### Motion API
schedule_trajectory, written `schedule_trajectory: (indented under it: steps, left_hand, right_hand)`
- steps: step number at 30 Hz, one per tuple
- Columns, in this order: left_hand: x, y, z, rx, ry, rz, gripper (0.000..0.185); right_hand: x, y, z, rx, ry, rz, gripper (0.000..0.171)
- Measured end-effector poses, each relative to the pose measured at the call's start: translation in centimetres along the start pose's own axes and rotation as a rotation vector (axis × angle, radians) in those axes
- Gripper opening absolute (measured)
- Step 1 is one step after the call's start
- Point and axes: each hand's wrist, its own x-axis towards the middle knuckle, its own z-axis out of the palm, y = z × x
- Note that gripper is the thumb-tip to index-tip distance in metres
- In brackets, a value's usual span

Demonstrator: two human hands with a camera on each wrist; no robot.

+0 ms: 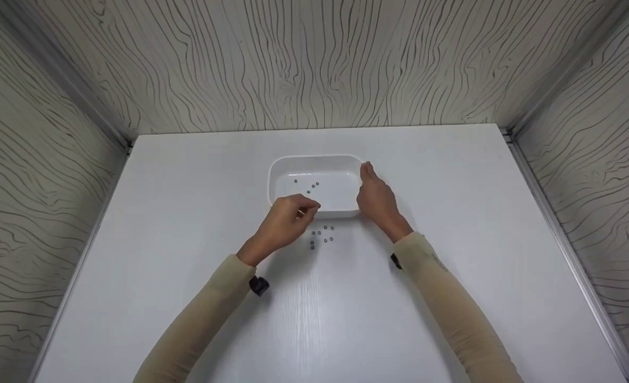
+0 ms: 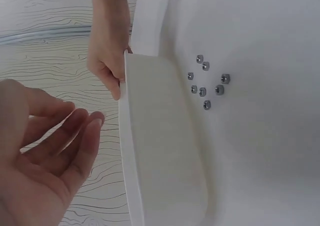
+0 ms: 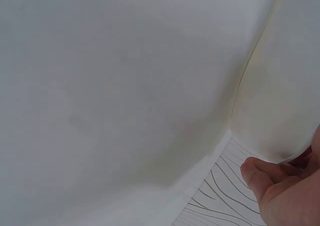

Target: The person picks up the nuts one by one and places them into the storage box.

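A white rectangular tray [image 1: 280, 183] stands in the middle of the white table, with a few small metal nuts [image 1: 309, 187] inside it. Several more nuts [image 1: 322, 235] lie on the table just in front of it, also seen in the left wrist view as nuts [image 2: 205, 80] beside the tray's outer wall [image 2: 160, 151]. My left hand [image 1: 293, 213] hovers over the tray's near rim, its fingers [image 2: 75, 136] loosely extended with nothing seen in them. My right hand [image 1: 375, 199] rests with straight fingers against the tray's right side; its thumb [image 3: 260, 176] touches the tray's wall [image 3: 280, 110].
The table [image 1: 453, 213] is enclosed by wood-grain walls at the back [image 1: 314, 64] and on both sides. Bare tabletop lies left, right and in front of the tray.
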Motion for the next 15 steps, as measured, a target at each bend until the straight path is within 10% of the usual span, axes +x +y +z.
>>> schedule_trajectory:
  steps: [15]
  left_hand:
    - [-3.0, -1.4, 2.8, 0.451, -0.081, 0.179, 0.02]
  right_hand:
    - [0.0, 0.2, -0.1, 0.024, -0.01, 0.005, 0.057]
